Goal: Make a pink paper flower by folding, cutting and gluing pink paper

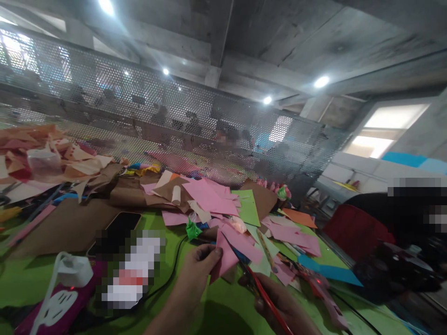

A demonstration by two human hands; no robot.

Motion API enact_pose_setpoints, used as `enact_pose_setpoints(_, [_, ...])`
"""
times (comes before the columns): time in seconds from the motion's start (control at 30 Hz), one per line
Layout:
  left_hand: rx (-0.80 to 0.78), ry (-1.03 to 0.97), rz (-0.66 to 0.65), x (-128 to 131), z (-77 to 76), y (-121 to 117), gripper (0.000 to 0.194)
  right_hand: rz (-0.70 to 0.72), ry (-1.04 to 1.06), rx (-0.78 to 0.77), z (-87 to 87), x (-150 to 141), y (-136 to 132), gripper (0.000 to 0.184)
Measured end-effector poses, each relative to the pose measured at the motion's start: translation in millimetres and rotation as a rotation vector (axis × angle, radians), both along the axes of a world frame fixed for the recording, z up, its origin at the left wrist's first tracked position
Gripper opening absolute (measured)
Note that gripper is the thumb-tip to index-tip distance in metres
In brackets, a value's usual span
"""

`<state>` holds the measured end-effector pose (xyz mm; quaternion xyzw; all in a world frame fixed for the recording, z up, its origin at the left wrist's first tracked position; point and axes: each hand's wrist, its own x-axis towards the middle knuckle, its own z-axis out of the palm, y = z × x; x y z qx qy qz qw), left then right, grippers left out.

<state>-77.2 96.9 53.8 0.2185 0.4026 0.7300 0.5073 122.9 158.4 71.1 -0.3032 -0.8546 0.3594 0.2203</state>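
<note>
My left hand pinches a pink paper piece between thumb and fingers, low in the middle of the view. My right hand is closed round red-handled scissors, whose blades reach up to the pink paper piece. Both hands hover over a green table covering. Loose pink paper sheets and a light green sheet lie scattered just beyond the hands.
A dark phone lies on brown paper at the left, with a black cable beside it. Orange and cream scraps pile at far left. A perforated metal screen backs the table. A person in dark clothing sits at right.
</note>
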Motion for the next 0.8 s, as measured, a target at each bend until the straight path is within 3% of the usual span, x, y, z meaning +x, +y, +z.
enact_pose_setpoints(0.2, [-0.009,-0.005,-0.009,-2,-0.6,2,0.043,-0.041,-0.020,-0.040,3.7,0,-2,0.052])
enact_pose_setpoints(0.4, [-0.013,-0.011,-0.039,0,-0.6,1,0.040,0.073,-0.031,0.004,14.6,0,-8,0.051])
enact_pose_setpoints(0.5, [-0.008,-0.014,-0.051,2,-0.6,1,0.039,0.040,-0.057,0.006,17.9,-1,-11,0.053])
enact_pose_setpoints(0.8, [0.008,-0.031,-0.037,3,-1.7,3,0.041,-0.013,-0.050,0.059,7.4,-5,-4,0.057])
